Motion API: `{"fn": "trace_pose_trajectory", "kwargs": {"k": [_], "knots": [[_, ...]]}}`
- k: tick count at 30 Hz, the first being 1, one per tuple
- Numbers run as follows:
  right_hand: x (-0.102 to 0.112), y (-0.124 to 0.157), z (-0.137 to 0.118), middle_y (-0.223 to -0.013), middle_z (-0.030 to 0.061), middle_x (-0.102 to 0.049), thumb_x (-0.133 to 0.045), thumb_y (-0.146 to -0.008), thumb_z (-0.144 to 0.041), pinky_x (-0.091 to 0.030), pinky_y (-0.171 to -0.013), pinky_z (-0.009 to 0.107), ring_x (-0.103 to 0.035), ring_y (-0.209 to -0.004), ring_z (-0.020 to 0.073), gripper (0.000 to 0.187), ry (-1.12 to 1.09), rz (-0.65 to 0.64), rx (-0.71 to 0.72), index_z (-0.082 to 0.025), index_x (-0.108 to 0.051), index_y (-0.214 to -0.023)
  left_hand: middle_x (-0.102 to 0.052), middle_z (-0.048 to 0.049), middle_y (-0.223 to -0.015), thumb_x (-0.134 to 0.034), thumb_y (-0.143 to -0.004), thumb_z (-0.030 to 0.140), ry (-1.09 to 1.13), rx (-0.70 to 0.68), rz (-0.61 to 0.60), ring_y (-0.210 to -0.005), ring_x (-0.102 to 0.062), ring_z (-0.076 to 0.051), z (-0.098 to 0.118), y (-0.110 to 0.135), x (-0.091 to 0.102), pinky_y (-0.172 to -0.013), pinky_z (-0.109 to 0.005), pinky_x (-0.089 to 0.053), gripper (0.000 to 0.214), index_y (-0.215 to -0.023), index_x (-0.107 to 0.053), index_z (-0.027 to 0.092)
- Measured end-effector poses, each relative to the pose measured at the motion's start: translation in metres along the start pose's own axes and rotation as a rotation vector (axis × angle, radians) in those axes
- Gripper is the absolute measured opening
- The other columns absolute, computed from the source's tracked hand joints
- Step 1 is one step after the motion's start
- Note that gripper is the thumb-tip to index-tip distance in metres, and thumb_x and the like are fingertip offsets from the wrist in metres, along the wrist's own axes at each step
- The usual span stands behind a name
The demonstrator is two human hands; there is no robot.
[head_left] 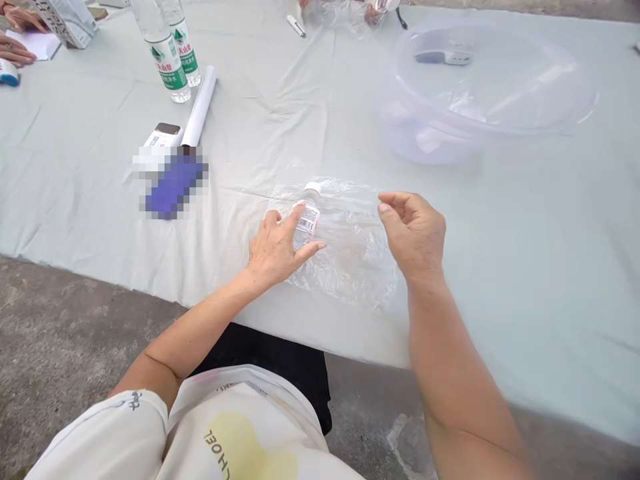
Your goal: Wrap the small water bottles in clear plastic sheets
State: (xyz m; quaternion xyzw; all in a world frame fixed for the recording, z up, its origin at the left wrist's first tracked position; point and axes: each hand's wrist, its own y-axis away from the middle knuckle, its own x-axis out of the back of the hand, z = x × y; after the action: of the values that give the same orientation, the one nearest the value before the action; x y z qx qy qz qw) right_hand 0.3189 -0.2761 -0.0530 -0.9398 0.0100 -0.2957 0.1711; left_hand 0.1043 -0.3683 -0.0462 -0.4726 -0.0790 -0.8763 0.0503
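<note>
A small clear bottle (309,212) with a white cap and a barcode label lies inside a clear plastic bag (350,253) on the pale green tablecloth (525,253). My left hand (275,250) rests on the bag's left side, fingers spread, touching the bottle through the plastic. My right hand (413,230) hovers at the bag's right edge with fingers curled and thumb against them; whether it pinches the plastic is hard to tell.
A large clear plastic basin (480,87) stands at the back right. Two water bottles (170,53), a white paper roll (200,103) and a blurred purple object (173,183) sit at the left. Another person's hands (17,37) show at the far left corner. The table's front edge runs close to me.
</note>
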Motion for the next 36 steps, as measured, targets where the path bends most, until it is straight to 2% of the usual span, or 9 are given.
{"fn": "trace_pose_trajectory", "kwargs": {"k": [3,7,11,15,18,22,27,31,36], "knots": [[-0.013,-0.020,-0.018,-0.115,0.0086,-0.074,-0.053,-0.094,-0.030,-0.055,-0.097,0.053,-0.069,-0.110,0.0284,0.025,0.067,-0.118,0.156,-0.026,-0.071,-0.111,-0.053,-0.0143,-0.131,-0.053,-0.095,0.063,0.048,-0.052,0.124,-0.102,-0.060,-0.025,-0.015,0.008,0.002,-0.068,-0.032,-0.050,0.070,-0.154,-0.040,0.029],[-0.059,-0.058,-0.046,-0.128,0.0106,-0.069,-0.046,-0.096,-0.027,-0.052,-0.100,0.053,-0.065,-0.117,0.0300,0.036,0.173,-0.318,0.326,-0.022,-0.068,-0.124,-0.061,-0.0153,-0.119,-0.056,-0.096,0.048,-0.048,0.005,0.318,-0.099,-0.061,-0.026,-0.046,0.031,0.003,-0.072,-0.035,-0.050,0.047,-0.131,-0.057,0.016],[-0.113,-0.088,-0.065,-0.137,0.0131,-0.066,-0.063,-0.091,-0.038,-0.045,-0.106,0.056,-0.058,-0.126,0.0362,0.044,0.337,-0.537,0.469,-0.020,-0.066,-0.131,-0.063,-0.0138,-0.099,-0.066,-0.088,0.052,-0.225,0.061,0.327,-0.088,-0.060,-0.028,-0.063,0.050,-0.006,-0.077,-0.041,-0.048,0.038,-0.097,-0.064,0.016],[-0.155,-0.104,-0.061,-0.091,0.0095,-0.074,-0.084,-0.071,-0.057,-0.040,-0.102,0.066,-0.064,-0.108,0.0397,0.049,0.505,-0.668,0.513,-0.022,-0.075,-0.104,-0.063,-0.0121,-0.093,-0.075,-0.082,0.045,-0.274,0.095,0.299,-0.088,-0.059,-0.029,-0.060,0.056,-0.015,-0.076,-0.041,-0.045,0.029,-0.086,-0.063,0.018],[-0.169,-0.116,-0.051,-0.059,0.0023,-0.059,-0.081,-0.076,-0.053,-0.038,-0.100,0.067,-0.067,-0.089,0.0320,0.035,0.538,-0.691,0.590,-0.022,-0.068,-0.067,-0.064,-0.0104,-0.091,-0.070,-0.087,0.032,-0.219,0.070,0.272,-0.085,-0.058,-0.027,-0.056,0.056,-0.017,-0.073,-0.039,-0.043,0.017,-0.078,-0.061,0.020],[-0.149,-0.124,-0.053,-0.062,0.0033,-0.062,-0.065,-0.090,-0.047,-0.039,-0.100,0.062,-0.066,-0.090,0.0285,0.038,0.543,-0.758,0.703,-0.023,-0.066,-0.060,-0.067,-0.0066,-0.092,-0.063,-0.090,0.020,-0.029,-0.006,0.343,-0.085,-0.062,-0.023,-0.052,0.060,-0.022,-0.076,-0.037,-0.046,0.011,-0.079,-0.060,0.021],[-0.086,-0.098,-0.063,-0.087,0.0060,-0.074,-0.056,-0.095,-0.026,-0.047,-0.091,0.049,-0.062,-0.102,0.0294,0.027,0.529,-0.695,0.690,-0.025,-0.073,-0.074,-0.073,-0.0080,-0.109,-0.056,-0.095,0.019,0.225,-0.167,0.462,-0.095,-0.070,-0.019,-0.045,0.063,-0.035,-0.077,-0.030,-0.054,0.013,-0.082,-0.057,0.021],[-0.050,-0.072,-0.043,-0.102,0.0055,-0.076,-0.050,-0.095,-0.020,-0.052,-0.081,0.040,-0.067,-0.095,0.0243,0.027,0.432,-0.598,0.594,-0.025,-0.076,-0.090,-0.075,-0.0095,-0.113,-0.056,-0.097,0.016,0.276,-0.343,0.588,-0.099,-0.075,-0.017,-0.036,0.061,-0.046,-0.078,-0.028,-0.058,0.016,-0.082,-0.056,0.020],[-0.034,-0.052,-0.005,-0.104,0.0041,-0.078,-0.047,-0.093,-0.024,-0.056,-0.094,0.040,-0.072,-0.100,0.0225,0.030,0.230,-0.458,0.446,-0.025,-0.077,-0.095,-0.079,-0.0071,-0.105,-0.055,-0.095,0.005,0.148,-0.632,0.682,-0.111,-0.074,-0.018,-0.013,0.060,-0.058,-0.100,-0.033,-0.057,0.018,-0.086,-0.061,0.019]]}}
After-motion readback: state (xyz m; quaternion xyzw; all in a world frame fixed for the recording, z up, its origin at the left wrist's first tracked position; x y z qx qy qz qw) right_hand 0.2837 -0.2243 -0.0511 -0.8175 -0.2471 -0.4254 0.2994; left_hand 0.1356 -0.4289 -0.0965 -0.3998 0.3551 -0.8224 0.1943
